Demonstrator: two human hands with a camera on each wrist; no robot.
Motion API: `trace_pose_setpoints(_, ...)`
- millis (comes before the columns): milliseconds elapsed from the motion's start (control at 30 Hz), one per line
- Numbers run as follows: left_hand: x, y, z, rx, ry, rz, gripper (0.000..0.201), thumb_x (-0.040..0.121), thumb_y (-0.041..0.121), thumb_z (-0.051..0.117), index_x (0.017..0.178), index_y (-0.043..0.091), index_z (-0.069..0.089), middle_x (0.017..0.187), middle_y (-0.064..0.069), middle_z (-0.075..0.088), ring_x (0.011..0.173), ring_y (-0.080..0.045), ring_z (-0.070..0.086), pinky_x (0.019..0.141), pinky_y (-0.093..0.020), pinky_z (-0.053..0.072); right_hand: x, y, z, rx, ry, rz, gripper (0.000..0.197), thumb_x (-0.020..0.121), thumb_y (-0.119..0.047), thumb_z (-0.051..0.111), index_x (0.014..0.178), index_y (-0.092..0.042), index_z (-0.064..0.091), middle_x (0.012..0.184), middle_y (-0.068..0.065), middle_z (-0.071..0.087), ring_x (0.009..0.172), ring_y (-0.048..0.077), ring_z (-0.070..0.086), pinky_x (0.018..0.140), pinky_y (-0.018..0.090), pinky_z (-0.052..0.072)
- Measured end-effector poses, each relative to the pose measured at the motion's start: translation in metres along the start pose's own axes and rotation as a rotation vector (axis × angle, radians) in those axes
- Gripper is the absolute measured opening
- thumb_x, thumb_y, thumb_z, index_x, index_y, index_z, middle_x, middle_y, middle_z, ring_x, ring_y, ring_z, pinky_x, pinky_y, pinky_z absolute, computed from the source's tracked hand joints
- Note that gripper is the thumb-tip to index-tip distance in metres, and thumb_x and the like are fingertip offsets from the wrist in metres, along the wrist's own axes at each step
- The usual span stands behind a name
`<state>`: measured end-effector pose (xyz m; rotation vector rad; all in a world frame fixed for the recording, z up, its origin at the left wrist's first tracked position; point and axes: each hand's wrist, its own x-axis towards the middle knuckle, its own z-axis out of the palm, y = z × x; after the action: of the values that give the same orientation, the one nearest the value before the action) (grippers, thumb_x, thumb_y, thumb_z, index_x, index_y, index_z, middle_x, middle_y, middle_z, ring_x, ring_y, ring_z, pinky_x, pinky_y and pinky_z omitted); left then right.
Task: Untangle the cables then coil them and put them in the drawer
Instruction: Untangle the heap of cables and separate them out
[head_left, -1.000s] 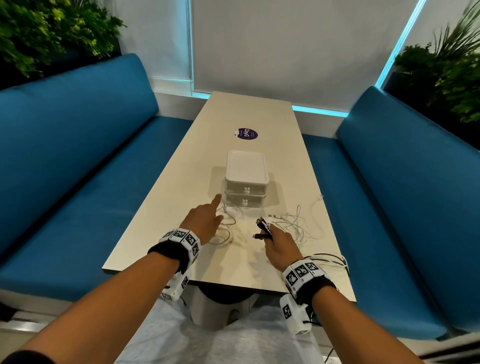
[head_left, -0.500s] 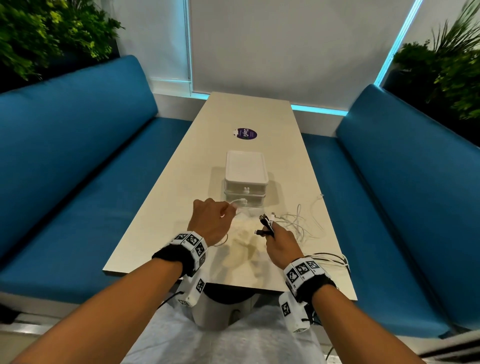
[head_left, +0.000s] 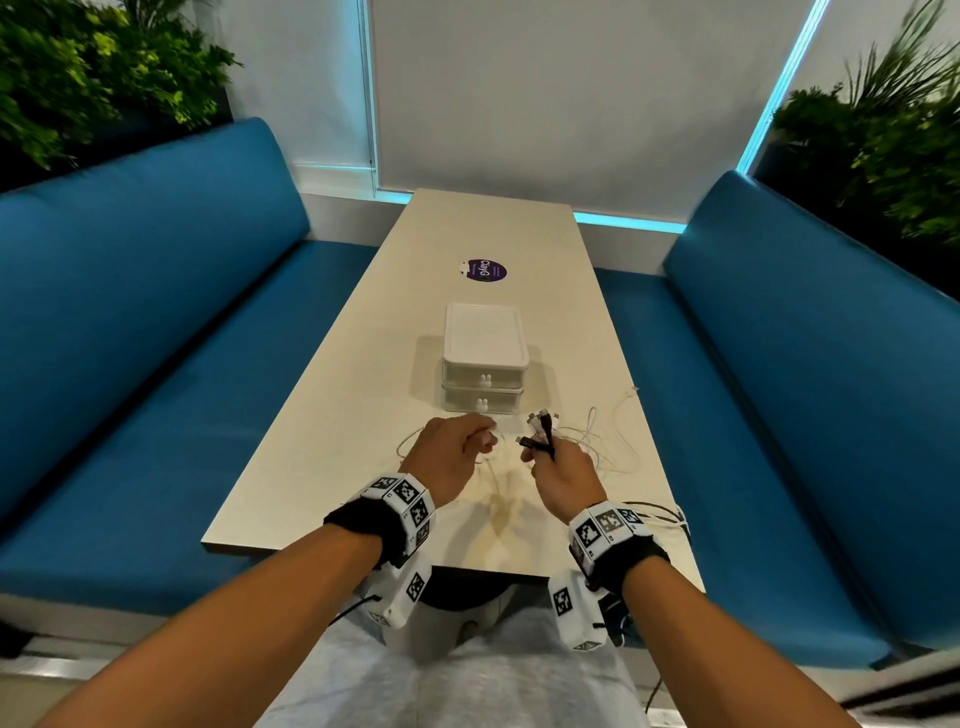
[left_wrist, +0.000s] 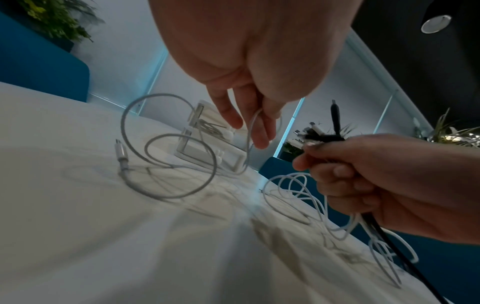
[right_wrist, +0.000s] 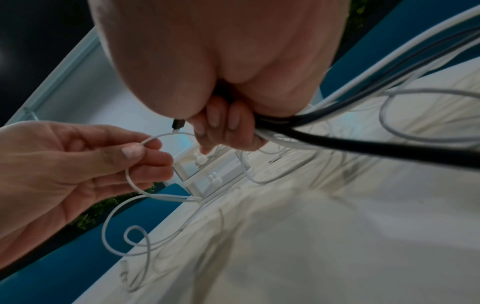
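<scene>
Cables (head_left: 602, 441) still tangled, drawers (head_left: 483, 384) closed; left hand (head_left: 452, 457) pinches a white cable (right_wrist: 145, 164), right hand (head_left: 561, 473) grips a bundle (left_wrist: 319, 133).

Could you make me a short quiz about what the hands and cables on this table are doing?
1. True or false: both drawers of the drawer unit are shut.
2. Which hand grips the bundle of cable ends, black and white together?
A. left hand
B. right hand
3. Fill in: the left hand pinches a loop of a ____ cable.

Key: 1 true; 2 B; 3 white.
</scene>
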<state>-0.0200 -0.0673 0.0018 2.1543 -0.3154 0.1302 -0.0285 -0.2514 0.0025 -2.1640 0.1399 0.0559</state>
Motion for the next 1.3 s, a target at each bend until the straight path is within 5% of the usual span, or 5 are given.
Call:
trace_pose_setpoints(200,-0.015,0.01,0.018,0.047,-0.176,0.058,0.017,0.098,0.014,0.056,0.105,0.017,0.07,0.09,0.003,0.075,0.076,-0.005,0.07,0.077,-0.026,0.054,0.002,-0.008,0.001,0.109,0.018,0.012,0.025,0.095,-0.018,0.047,0.088,-0.016,0.07,0.071,-0.003,0.06,0.072,0.018,0.057,0.065,0.027,0.042)
trace_pose_setpoints(600,-0.009,-0.011,-0.02,0.634,-0.323,0.085,0.03,0.104,0.042,0.04,0.089,0.023,0.057,0.098,-0.006,0.068,0.089,-0.028,0.06,0.069,-0.033,0.04,0.005,0.007,-0.031,-0.184,-0.012,0.031,0.03,0.102,-0.016,0.04,0.126,-0.016,0.058,0.115,0.009,0.065,0.108,0.032,0.059,0.076,0.027,0.038)
trace_pose_setpoints(733,-0.012,-0.004,0.002,0.754,-0.385,0.135,0.033,0.104,0.042,0.038,0.104,0.02,0.062,0.101,-0.009,0.068,0.091,-0.031,0.063,0.074,-0.037,0.049,0.0,-0.007,-0.01,0.019,-0.087,-0.13,0.036,0.098,-0.01,0.038,0.121,-0.034,0.055,0.095,-0.009,0.067,0.095,0.025,0.066,0.082,0.042,0.054)
trace_pose_setpoints(967,-0.018,0.002,0.029,0.868,-0.431,0.119,0.038,0.106,0.04,0.034,0.113,0.013,0.059,0.101,-0.015,0.067,0.09,-0.035,0.064,0.068,-0.036,0.042,-0.004,-0.022,0.014,0.0,-0.192,-0.249,0.021,0.094,-0.019,0.043,0.099,-0.028,0.061,0.072,-0.013,0.06,0.065,0.009,0.054,0.067,0.033,0.045)
trace_pose_setpoints(1300,0.009,0.001,-0.028,0.804,-0.402,0.088,0.031,0.104,0.042,0.042,0.108,0.019,0.061,0.109,-0.006,0.063,0.098,-0.028,0.062,0.073,-0.031,0.042,0.004,-0.012,-0.009,-0.743,-0.194,-0.308,0.028,0.096,-0.02,0.044,0.122,-0.013,0.05,0.106,0.019,0.064,0.095,0.038,0.061,0.072,0.036,0.045)
